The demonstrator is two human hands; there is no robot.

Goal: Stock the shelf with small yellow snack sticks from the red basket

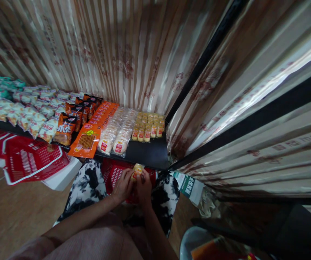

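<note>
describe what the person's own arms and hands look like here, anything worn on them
Both forearms are bare from the lower edge of the frame up to the wrists, with no sleeves in view. The left hand and the right hand are bare too: no gloves. No watch, bracelet or ring can be made out, though the fingers are small and dim here. Pale pinkish fabric shows beneath the arms at the bottom.

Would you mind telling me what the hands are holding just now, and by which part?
Both hands, left hand and right hand, hold one small yellow snack packet together by its lower end; its top sticks up above the fingers.
</note>
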